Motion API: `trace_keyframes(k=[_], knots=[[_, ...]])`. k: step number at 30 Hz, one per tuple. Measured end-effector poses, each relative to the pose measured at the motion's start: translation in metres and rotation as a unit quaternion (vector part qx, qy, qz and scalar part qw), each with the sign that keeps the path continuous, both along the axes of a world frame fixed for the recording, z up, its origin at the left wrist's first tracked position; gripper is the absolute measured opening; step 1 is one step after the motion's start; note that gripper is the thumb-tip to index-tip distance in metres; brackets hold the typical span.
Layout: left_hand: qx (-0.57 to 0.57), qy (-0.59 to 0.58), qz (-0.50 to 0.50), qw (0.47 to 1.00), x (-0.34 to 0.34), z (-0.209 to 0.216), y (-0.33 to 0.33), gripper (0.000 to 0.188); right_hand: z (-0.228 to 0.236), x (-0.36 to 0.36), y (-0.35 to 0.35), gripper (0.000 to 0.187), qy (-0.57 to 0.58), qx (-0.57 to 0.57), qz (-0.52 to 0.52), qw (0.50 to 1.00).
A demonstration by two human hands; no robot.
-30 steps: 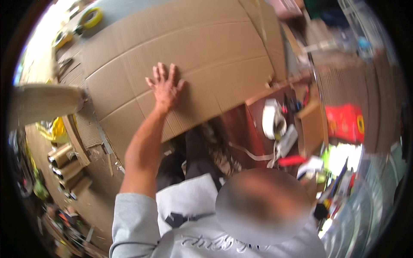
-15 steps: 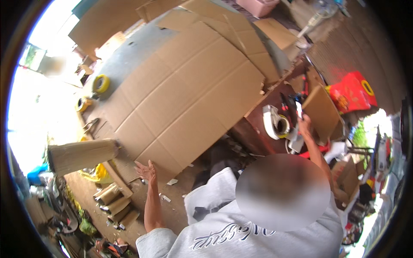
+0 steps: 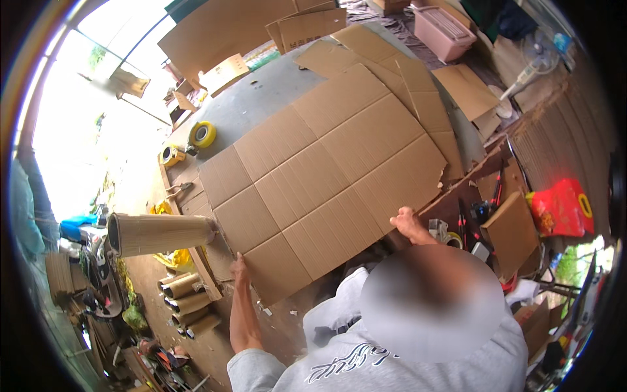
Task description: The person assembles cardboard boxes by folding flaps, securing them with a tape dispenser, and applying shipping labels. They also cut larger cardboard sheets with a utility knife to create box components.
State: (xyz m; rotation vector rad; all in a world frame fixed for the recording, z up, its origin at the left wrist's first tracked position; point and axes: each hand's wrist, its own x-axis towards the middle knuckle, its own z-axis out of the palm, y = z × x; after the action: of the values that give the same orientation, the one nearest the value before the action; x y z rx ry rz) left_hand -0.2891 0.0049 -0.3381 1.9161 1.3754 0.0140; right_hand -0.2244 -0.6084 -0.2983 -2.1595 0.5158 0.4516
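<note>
A large brown cardboard sheet [image 3: 307, 186], marked with crossing crease lines, lies flat over the grey table [image 3: 251, 108]. My left hand [image 3: 239, 266] is closed at its near left edge, close to the corner. Farther right, my right hand [image 3: 409, 224] has its fingers curled over the near edge of the same sheet. A tape dispenser [image 3: 450, 239] sits just right of that hand, partly hidden by my arm. Beyond the sheet's right end, more folded cardboard [image 3: 428, 108] overlaps on the table.
At the left are tape rolls [image 3: 202, 134], pliers [image 3: 181, 189] and a cardboard-wrapped post [image 3: 163, 234]. Cardboard tubes [image 3: 189, 304] are stacked below. On the right stand a brown carton [image 3: 509, 232] and a red bag [image 3: 560, 208]. A pink bin [image 3: 444, 32] is at the back.
My right hand has left the tools on the right, where it held a small object, and now grips the sheet's near edge. My left hand, spread before, has closed on the sheet.
</note>
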Motion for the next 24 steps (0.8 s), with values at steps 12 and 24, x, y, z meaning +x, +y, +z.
trace_keyframes(k=[12, 24], knots=[[0.013, -0.085, -0.039, 0.996, 0.03, 0.099, 0.016, 0.059, -0.024, -0.008, 0.024, 0.049, 0.19, 0.44, -0.487, 0.73], [0.008, 0.004, -0.101, 0.995, 0.099, 0.073, 0.013, 0.066, 0.131, 0.044, 0.035, 0.029, -0.081, 0.713, -0.235, 0.656]])
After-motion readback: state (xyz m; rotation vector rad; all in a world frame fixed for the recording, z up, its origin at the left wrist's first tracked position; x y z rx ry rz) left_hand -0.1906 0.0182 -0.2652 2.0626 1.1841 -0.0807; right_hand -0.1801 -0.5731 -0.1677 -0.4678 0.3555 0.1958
